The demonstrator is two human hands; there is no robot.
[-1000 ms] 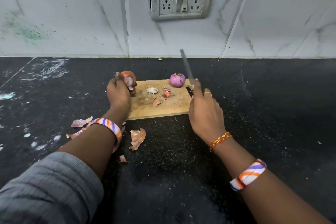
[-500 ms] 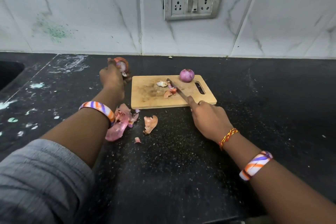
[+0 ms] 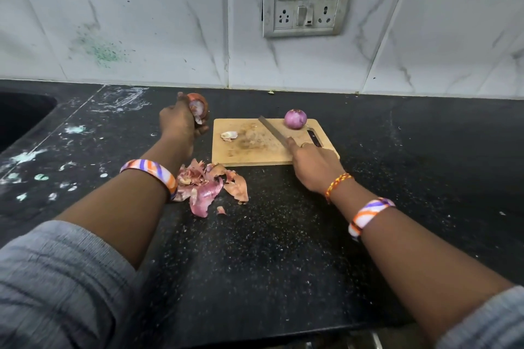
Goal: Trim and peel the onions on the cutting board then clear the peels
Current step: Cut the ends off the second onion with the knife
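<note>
I judge the peeling step to be in hand, with one onion half done. The partly peeled onion (image 3: 197,107) sits in my left hand (image 3: 180,122), lifted clear of the cutting board (image 3: 255,150) and just off its left edge; the fingers curl round it from below and the thumb lies at its top, with a strip of skin hanging loose on the near side. A second, already peeled onion (image 3: 295,119) rests on the far side of the board, just beyond my right hand (image 3: 313,163).

That right hand is closed round the handle of the knife (image 3: 273,132), whose blade lies flat across the board, pointing away and to the left, toward the far edge; its tip stops short of the peeled onion. Between the two hands, on the board, lies one trimmed end piece (image 3: 229,135).

Nearer me than the left hand, a heap of peels (image 3: 209,185) lies on the black desk (image 3: 283,235), just off the board's near left corner and partly under my left wrist.

The next move, as I read it, calls for stripping the remaining skin from the held onion, with thumb or blade. Then the scrap on the board and the heap on the desk want gathering.
</note>
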